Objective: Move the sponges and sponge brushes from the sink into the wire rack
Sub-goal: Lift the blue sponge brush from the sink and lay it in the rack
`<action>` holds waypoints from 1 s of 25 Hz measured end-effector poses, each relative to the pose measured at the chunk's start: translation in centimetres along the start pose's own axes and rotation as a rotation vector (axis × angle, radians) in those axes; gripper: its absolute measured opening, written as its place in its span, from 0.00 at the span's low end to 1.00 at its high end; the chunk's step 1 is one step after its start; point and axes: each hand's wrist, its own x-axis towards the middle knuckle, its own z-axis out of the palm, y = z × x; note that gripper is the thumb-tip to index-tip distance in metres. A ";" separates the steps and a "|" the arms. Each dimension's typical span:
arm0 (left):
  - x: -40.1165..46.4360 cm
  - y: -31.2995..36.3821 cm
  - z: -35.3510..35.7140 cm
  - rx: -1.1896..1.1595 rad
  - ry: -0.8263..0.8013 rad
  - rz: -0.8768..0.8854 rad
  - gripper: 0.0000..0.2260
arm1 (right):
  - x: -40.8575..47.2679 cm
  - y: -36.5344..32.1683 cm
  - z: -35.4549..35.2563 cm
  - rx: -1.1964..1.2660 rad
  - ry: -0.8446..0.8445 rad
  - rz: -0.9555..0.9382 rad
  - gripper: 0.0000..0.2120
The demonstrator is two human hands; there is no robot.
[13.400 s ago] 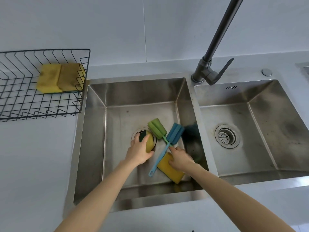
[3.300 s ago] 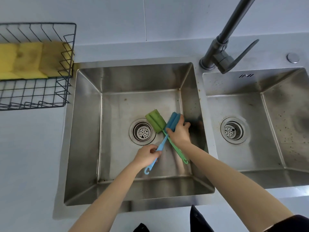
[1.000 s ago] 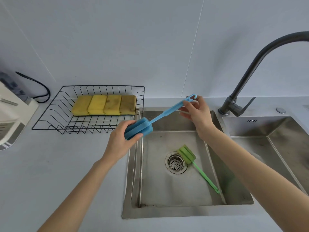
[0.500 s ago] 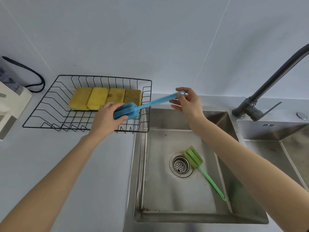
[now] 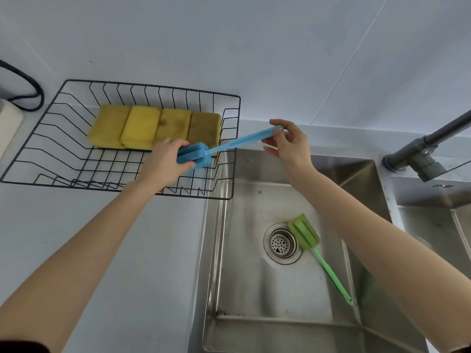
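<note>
I hold a blue sponge brush point(image 5: 239, 143) in both hands over the right end of the black wire rack point(image 5: 38, 133). My left hand point(image 5: 165, 165) grips its blue foam head inside the rack's right side. My right hand point(image 5: 289, 146) pinches the looped end of the handle above the sink's back left corner. Several yellow sponges point(image 5: 153, 128) lie side by side at the back of the rack. A green sponge brush point(image 5: 314, 247) lies on the bottom of the left sink basin point(image 5: 224, 250), its head beside the drain point(image 5: 281, 243).
A dark faucet point(image 5: 428, 151) stands at the right between the two basins; the second basin point(image 5: 433, 200) shows at the right edge. A black cable point(image 5: 28, 82) and a white appliance point(image 5: 9, 121) sit left of the rack. Grey counter lies in front of the rack.
Both hands have carried the blue brush further left; its foam head now sits lower, inside the rack's right side. The view has shifted slightly.
</note>
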 end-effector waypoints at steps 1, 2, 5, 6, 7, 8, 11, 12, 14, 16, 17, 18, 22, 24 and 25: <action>0.3 0.0 0.1 0.009 -0.012 -0.002 0.21 | 0.1 0.2 -0.1 -0.006 0.002 0.003 0.13; 0.4 0.1 0.2 0.017 -0.015 -0.006 0.21 | 0.1 0.3 -0.2 -0.014 -0.002 0.004 0.13; 0.4 0.2 0.3 0.025 -0.018 -0.016 0.21 | 0.0 0.1 -0.2 -0.020 -0.016 0.015 0.13; 0.3 0.4 0.3 0.026 -0.026 -0.019 0.21 | -0.1 -0.1 -0.1 -0.018 -0.017 0.020 0.13; 0.3 0.5 0.1 0.027 -0.037 -0.022 0.22 | -0.3 -0.2 -0.1 -0.019 -0.017 0.026 0.14; 0.2 0.6 -0.1 0.027 -0.052 -0.022 0.22 | -0.6 -0.3 -0.2 -0.030 -0.018 0.035 0.15; -0.5 0.8 -0.7 0.027 -0.083 -0.016 0.25 | -1.4 -0.2 -0.8 -0.103 -0.028 0.082 0.21; -0.8 1.0 -0.9 0.027 -0.082 -0.014 0.26 | -1.7 -0.1 -1.2 -0.143 -0.032 0.101 0.22; -1.8 1.6 -1.5 0.026 -0.069 0.002 0.27 | -2.3 -0.1 -2.3 -0.234 -0.052 0.108 0.24; -2.8 2.5 -2.2 0.024 -0.050 0.031 0.27 | -3.1 -0.2 -3.5 -0.321 -0.086 0.091 0.24; -3.3 3.0 -2.5 0.022 -0.042 0.055 0.27 | -3.7 -0.3 -4.1 -0.357 -0.102 0.082 0.24; -3.8 3.6 -2.8 0.023 -0.037 0.081 0.27 | -4.3 -0.4 -4.7 -0.387 -0.116 0.071 0.24; -5.5 6.5 -3.4 0.040 -0.030 0.180 0.26 | -6.5 -0.3 -7.1 -0.510 -0.128 0.032 0.24; -6.4 8.2 -3.2 0.046 -0.024 0.240 0.25 | -7.7 0.0 -8.7 -0.595 -0.128 0.011 0.24; -6.8 8.9 -3.1 0.040 -0.025 0.260 0.24 | -8.0 0.3 -9.2 -0.634 -0.129 0.007 0.24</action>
